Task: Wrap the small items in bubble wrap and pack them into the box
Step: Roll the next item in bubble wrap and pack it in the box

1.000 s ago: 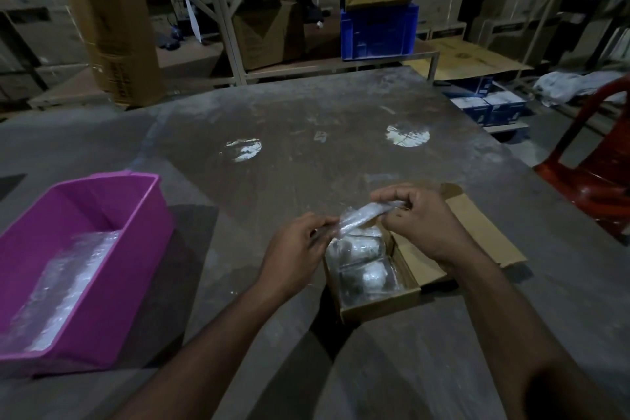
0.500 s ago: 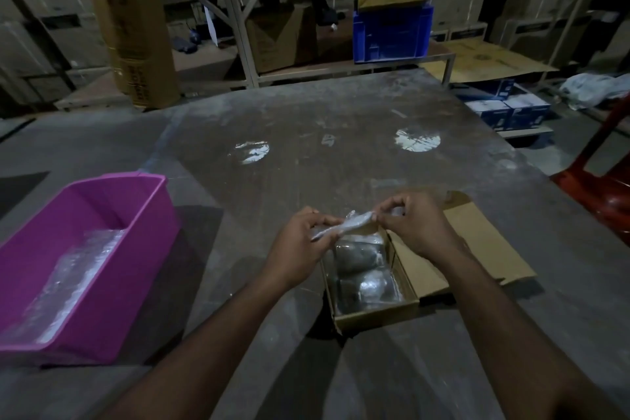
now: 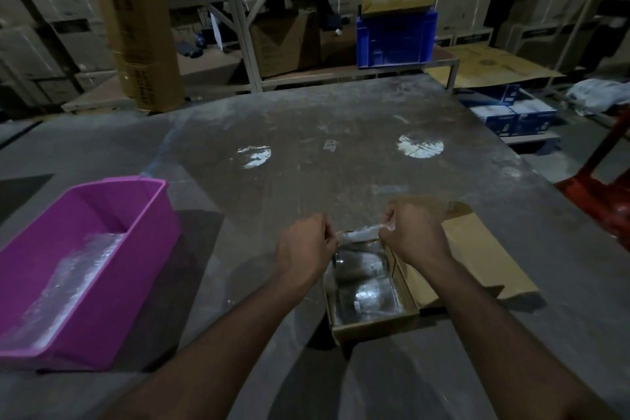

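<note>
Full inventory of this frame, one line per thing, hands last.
wrapped bundle: 1, clear-white, held over the box's far end
box: 1, brown cardboard, open, table near centre
wrapped items: at least 2, clear wrap, inside box
bin: 1, pink, table left
bubble wrap: 1 sheet, clear, in bin
table: 1, grey, scuffed
crate: 1, blue, behind table
chair: 1, red, right edge
left hand: pinches bundle's left end
right hand: pinches bundle's right end

**One camera, worn on my head**

A single wide-angle view looks forward and down from my head across the bench (image 3: 341,181), close over my left hand (image 3: 303,245) and right hand (image 3: 414,237) at its near edge, the shelving (image 3: 238,10) beyond its far edge.
</note>
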Tool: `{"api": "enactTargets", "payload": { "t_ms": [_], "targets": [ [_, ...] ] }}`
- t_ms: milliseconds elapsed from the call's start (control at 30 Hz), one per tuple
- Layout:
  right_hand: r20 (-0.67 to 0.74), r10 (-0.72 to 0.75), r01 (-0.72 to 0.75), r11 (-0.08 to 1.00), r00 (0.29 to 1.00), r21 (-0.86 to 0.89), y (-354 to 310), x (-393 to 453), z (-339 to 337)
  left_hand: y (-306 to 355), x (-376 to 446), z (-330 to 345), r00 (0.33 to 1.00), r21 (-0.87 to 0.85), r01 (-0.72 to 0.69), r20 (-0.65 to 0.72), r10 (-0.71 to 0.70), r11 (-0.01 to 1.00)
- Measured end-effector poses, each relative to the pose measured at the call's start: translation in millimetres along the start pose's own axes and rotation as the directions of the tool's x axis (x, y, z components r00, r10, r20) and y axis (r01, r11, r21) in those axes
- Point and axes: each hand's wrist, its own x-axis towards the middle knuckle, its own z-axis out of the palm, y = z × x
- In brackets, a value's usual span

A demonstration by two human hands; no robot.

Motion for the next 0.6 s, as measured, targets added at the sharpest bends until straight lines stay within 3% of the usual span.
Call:
{"api": "enactTargets", "payload": {
  "t_ms": [300, 600],
  "targets": [
    [-0.006, -0.130, 0.128, 0.980, 0.991, -0.154, -2.8, -2.3, 10.3, 3.4, 4.3, 9.2, 0.991, 0.236, -0.114, -0.047, 0.129, 0.965],
    [-0.011, -0.214, 0.202, 0.939, 0.977, -0.276, -4.3, -0.5, 22.3, -4.7, 4.8, 13.3, 0.981, 0.365, -0.193, 0.095, 0.170, 0.911]
  ]
}}
